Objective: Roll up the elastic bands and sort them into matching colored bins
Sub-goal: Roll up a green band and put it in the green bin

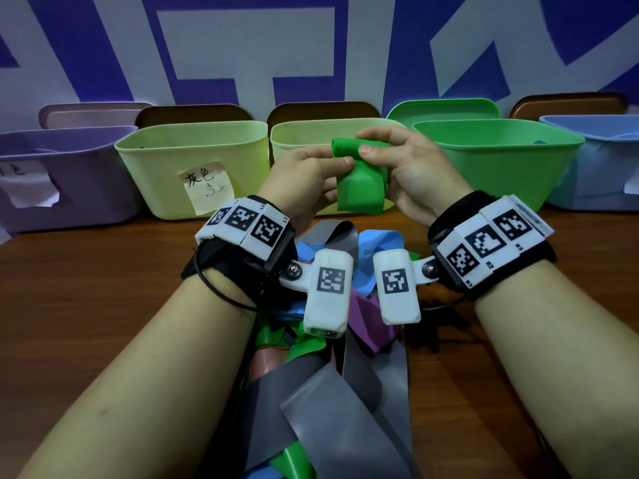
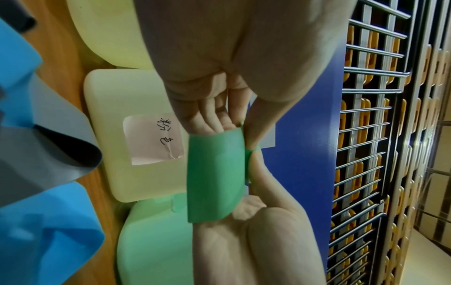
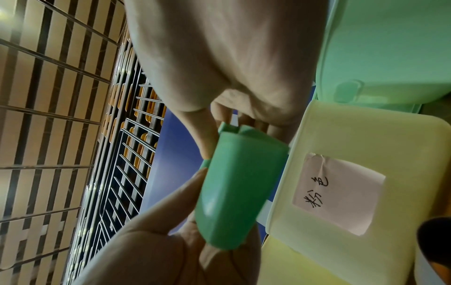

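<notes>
A green elastic band (image 1: 359, 181) is held up in front of the bins, its top edge curled into a small roll and the rest hanging flat. My left hand (image 1: 307, 174) pinches its left side and my right hand (image 1: 397, 164) pinches the rolled top from the right. The wrist views show the green band (image 2: 214, 177) (image 3: 236, 185) flat between both palms. The green bin (image 1: 501, 160) stands just right of the hands. A pile of loose bands (image 1: 332, 357), grey, blue, purple and green, lies on the table below my wrists.
A row of bins lines the wall: purple bin (image 1: 62, 178), yellow bin with a note (image 1: 193, 167), a second yellow bin (image 1: 301, 136) behind the hands, light blue bin (image 1: 601, 160). Lids lean behind them. The wooden table (image 1: 86, 288) is bare beside the pile.
</notes>
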Demonstrator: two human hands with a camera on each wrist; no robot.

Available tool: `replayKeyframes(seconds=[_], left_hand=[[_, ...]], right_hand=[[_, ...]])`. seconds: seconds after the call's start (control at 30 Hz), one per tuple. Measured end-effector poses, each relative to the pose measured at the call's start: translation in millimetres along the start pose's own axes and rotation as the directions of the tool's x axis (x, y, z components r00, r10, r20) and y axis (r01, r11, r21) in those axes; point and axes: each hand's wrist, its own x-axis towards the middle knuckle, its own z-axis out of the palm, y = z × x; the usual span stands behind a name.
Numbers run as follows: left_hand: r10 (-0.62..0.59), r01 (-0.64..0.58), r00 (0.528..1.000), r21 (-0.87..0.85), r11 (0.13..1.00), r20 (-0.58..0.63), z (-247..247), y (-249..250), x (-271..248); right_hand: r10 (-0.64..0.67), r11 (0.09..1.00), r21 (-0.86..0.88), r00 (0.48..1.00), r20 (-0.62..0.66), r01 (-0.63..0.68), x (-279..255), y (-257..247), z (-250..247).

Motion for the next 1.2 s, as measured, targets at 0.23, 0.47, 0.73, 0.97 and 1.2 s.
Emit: replayKeyframes(seconds=[0.23, 0.47, 0.73, 0.97, 1.2], left_hand=[[-0.005, 0.005, 0.999, 0.004, 1.000, -0.043, 1.5, -0.3, 2.2], [0.014, -0.010, 0.995, 0.044, 0.999, -0.103, -1.2, 1.2, 1.3], [-0.030, 0.041, 0.993, 0.093, 0.995, -0.117, 2.5, 2.4, 0.7], [-0.017, 0.040, 0.988, 0.148, 0.988, -0.156, -0.1, -1.0, 2.5], [-0.036, 0.052, 0.993, 0.142, 0.989, -0.110, -2.6, 0.2, 2.7]], right_hand=[[-0.006, 0.999, 0.040, 1.000, 0.001, 0.006, 1.2, 1.3, 0.6], [0.102, 0.995, 0.007, 0.994, 0.026, -0.102, 2.2, 3.3, -1.7], [0.116, 0.992, -0.055, 0.993, -0.001, -0.116, 1.1, 2.1, -5.3], [0.088, 0.989, -0.119, 0.996, -0.014, -0.089, -0.3, 1.9, -3.5], [0.068, 0.977, -0.197, 0.996, -0.055, -0.077, -0.5, 3.6, -3.6]])
